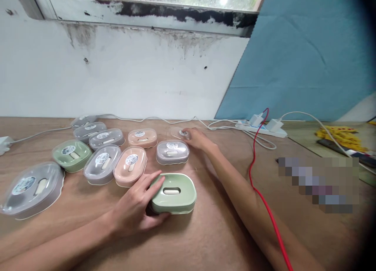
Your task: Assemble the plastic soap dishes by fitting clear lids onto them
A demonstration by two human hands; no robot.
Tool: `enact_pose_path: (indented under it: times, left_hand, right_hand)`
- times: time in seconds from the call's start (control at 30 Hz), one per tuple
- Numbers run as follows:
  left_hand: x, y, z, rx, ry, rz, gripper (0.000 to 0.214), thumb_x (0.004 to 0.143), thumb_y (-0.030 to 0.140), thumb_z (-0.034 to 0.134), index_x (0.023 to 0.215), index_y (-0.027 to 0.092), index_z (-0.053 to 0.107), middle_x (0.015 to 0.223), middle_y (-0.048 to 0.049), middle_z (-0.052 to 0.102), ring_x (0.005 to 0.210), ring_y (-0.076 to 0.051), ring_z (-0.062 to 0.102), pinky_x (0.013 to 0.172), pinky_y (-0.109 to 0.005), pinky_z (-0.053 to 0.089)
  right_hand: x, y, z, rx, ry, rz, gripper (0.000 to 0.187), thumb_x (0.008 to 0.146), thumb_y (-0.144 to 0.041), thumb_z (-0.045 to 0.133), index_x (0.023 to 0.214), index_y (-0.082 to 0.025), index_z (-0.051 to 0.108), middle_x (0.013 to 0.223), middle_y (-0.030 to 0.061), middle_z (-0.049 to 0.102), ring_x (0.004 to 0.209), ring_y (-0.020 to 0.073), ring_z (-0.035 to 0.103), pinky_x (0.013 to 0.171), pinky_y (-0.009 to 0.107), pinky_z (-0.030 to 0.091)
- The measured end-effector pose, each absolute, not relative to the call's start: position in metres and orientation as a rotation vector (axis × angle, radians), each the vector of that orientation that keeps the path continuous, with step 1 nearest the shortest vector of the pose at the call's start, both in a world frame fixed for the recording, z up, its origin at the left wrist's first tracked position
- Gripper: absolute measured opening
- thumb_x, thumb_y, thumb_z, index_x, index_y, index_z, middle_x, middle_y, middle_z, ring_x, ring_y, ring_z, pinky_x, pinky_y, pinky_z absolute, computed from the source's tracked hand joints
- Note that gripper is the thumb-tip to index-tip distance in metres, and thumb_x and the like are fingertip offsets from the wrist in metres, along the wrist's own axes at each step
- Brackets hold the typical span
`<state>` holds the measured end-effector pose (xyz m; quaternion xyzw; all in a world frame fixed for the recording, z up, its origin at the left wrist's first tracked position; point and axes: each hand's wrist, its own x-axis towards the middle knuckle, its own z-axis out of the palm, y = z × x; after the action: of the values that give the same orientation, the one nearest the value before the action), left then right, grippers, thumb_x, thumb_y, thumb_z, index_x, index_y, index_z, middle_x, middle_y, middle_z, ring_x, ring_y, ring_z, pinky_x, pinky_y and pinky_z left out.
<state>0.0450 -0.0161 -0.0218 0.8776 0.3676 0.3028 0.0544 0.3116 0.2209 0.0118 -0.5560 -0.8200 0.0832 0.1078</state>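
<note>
My left hand (138,208) grips the left end of a green oval soap box (176,192) with no lid, its fingers curled over the rim. Far across the table, my right hand (197,139) rests on a clear plastic lid (179,132) with a round sticker, fingers closing on it. Just in front of that lid sits a grey lidded box (172,151). Two pink lidded boxes (131,165) (142,137) lie to its left.
Several more lidded boxes, grey (101,163) and green (71,154), lie in rows at left, a large one (32,188) at the near left edge. A white power strip (261,128) with plugs and cables lies at the back right. A red cable (258,185) crosses the table beside my right arm.
</note>
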Motion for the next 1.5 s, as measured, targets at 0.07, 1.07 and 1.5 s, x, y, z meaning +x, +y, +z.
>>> enact_pose_path:
  times: [0.07,1.07,1.5]
  left_hand:
    - [0.044,-0.016,-0.023,2.714,1.119,0.893,0.081,0.087,0.033,0.078,0.156,0.015,0.040,0.152,-0.0274,0.051,0.131,-0.040,0.060,0.105,-0.059,0.057]
    - [0.044,-0.008,-0.016,3.013,0.888,0.585,0.055,0.101,0.019,0.058,0.152,0.039,0.050,0.163,-0.0167,0.033,0.141,-0.045,0.041,0.104,-0.069,0.051]
    - [0.039,-0.009,-0.021,2.436,1.079,0.847,0.094,0.094,0.034,0.071,0.166,0.022,0.011,0.163,-0.0243,0.040,0.151,-0.040,0.044,0.120,-0.062,0.044]
  right_hand:
    - [0.313,0.222,0.011,-1.656,-2.386,0.238,0.057,0.095,-0.047,0.073,0.144,-0.021,0.060,0.136,0.0187,0.065,0.118,0.0307,0.067,0.104,0.036,0.048]
    - [0.315,0.227,0.005,-1.676,-2.310,0.304,0.052,0.091,-0.049,0.075,0.132,-0.019,0.065,0.127,0.0160,0.074,0.112,0.0315,0.070,0.094,0.036,0.052]
    - [0.311,0.158,0.128,-0.890,-1.775,0.347,0.060,0.103,-0.070,0.041,0.128,-0.021,0.063,0.106,0.0076,0.071,0.092,0.0194,0.071,0.077,0.032,0.057]
